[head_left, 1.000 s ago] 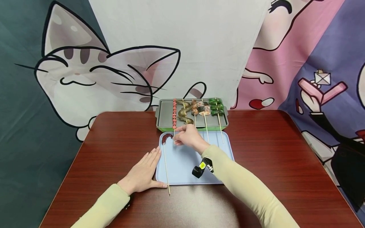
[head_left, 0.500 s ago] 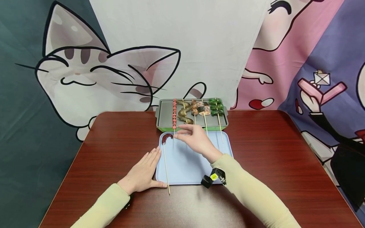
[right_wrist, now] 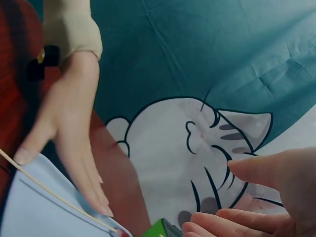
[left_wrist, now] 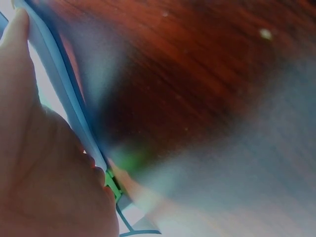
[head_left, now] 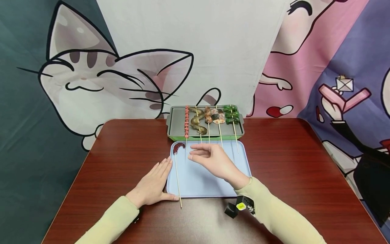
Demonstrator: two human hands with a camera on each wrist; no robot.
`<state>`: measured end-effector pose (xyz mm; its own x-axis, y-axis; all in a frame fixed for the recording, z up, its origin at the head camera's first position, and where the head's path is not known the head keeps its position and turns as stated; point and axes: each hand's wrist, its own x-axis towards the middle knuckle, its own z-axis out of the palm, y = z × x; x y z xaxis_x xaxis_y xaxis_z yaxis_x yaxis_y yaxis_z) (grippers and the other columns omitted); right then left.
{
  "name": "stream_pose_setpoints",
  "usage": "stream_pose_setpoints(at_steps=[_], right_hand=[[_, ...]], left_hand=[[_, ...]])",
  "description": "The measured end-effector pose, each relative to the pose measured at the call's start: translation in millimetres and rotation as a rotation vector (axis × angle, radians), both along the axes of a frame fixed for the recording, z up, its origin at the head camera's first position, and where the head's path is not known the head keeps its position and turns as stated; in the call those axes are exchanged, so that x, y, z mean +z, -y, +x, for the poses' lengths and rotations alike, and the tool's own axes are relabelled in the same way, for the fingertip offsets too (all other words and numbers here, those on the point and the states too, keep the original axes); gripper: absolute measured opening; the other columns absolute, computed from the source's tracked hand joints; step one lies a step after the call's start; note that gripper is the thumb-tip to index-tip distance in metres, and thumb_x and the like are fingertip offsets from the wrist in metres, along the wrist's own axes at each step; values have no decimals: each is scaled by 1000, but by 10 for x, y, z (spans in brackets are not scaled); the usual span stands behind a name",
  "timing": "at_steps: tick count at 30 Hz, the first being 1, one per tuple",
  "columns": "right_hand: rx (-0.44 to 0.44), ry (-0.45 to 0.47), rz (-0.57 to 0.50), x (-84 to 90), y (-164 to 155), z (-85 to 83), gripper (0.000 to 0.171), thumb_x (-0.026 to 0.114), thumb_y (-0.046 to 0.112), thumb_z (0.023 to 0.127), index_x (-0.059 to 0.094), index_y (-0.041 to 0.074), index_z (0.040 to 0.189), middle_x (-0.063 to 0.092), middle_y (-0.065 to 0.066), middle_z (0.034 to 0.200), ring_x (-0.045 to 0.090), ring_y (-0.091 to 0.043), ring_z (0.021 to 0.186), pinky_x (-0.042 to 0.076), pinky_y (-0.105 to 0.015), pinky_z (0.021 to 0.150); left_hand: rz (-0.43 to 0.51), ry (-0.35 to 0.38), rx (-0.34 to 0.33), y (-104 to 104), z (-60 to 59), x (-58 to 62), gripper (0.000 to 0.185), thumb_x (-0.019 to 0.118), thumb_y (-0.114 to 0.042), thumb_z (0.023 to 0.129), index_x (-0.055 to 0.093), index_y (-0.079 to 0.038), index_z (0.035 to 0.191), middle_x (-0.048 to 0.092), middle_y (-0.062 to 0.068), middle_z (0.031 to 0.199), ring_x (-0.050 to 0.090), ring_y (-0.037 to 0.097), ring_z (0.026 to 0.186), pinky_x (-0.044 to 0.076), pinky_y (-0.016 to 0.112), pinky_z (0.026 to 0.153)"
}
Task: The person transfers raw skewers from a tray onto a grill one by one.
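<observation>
My left hand [head_left: 153,186] rests with straight fingers along the left edge of a light blue tray [head_left: 210,188]; its thumb lies at the front-left corner. Close beside that thumb, a skewer with a curled dark red piece [head_left: 178,146] lies on the tray, its stick end past the front rim. Over the tray's middle hovers my right hand [head_left: 219,164], fingers loosely extended and holding nothing. Behind, a skewer of pink pieces [head_left: 186,123] lies on the left of a grey-topped green grill [head_left: 176,122], its stick reaching over the tray.
On the grill, right of the pink skewer, lie a shrimp skewer [head_left: 198,122], a brown-piece skewer [head_left: 208,115], a pale chunky skewer [head_left: 218,117] and a green pepper skewer [head_left: 232,115]. A brown wooden table [head_left: 292,162] bears everything; printed cloth hangs behind.
My right hand has let go of the pink skewer's stick and drawn back toward the front right. The pink skewer stays on the grill. My left hand has not moved.
</observation>
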<state>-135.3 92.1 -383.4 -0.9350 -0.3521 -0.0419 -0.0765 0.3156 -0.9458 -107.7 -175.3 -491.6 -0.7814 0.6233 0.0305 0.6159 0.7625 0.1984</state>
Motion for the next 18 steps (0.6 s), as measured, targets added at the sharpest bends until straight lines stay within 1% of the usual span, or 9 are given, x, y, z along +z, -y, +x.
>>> stream_pose_setpoints(at_steps=[4,10,13,18], right_hand=[[51,18,-15,-73,7,93,41,74,25,95,68,1,129,74,-9,112,71,-21,103,56,-38,93],[94,52,-19,-243,59,197,43,74,25,94,68,-2,127,74,-10,111,72,-20,102,56,-36,92],[104,66,-7,-364,98,230,44,75,23,93,68,-4,126,75,-10,109,72,-19,100,56,-34,90],[126,100,8,-615,163,260,45,76,22,93,67,-7,126,76,-9,105,72,-16,96,57,-29,86]], left_hand=[[-29,0,3,-5,1,21,122,61,-79,82,27,13,154,21,27,163,23,40,150,23,50,120],[-19,-35,-5,2,2,0,121,62,-78,82,29,14,153,24,28,162,27,40,148,25,51,119],[-25,-32,-3,1,5,8,121,63,-78,82,29,13,153,24,27,162,27,40,148,25,51,119],[-43,-11,7,-9,7,27,122,64,-77,82,26,13,154,22,27,163,24,39,149,22,49,120]])
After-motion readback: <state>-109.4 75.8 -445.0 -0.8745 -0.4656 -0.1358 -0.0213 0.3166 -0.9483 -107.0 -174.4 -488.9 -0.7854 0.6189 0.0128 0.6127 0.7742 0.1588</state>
